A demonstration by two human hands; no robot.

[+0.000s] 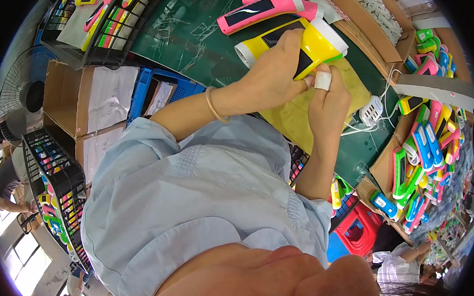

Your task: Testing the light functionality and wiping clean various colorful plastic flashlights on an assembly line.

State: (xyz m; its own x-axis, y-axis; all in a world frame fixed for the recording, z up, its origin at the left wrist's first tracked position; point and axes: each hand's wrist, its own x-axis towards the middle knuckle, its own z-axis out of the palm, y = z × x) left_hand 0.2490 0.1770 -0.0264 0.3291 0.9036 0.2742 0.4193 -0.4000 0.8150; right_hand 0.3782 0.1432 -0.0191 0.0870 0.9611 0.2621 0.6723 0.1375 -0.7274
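Observation:
A yellow flashlight point(321, 43) with a black panel and a white head lies tilted in front of me above the bench. My left hand point(275, 71) wraps over its body and grips it; a bangle circles that wrist. My right hand point(328, 97) has white tape on one finger. Its fingertips pinch together at the flashlight's near edge, where a small red glow shows; whatever they hold is hidden. Beyond, two pink flashlights point(259, 14) rest on the green bench top point(180, 35), one partly behind the other. A yellow sheet point(295, 124) lies beneath my hands.
A white multi-port USB charger point(372, 111) with cables sits right of the sheet. A cardboard box point(360, 21) of small white parts stands far right, above boxes of colourful flashlights point(427, 143). Black crates point(56, 184), a blue crate point(191, 87) and a fan point(22, 89) are at left.

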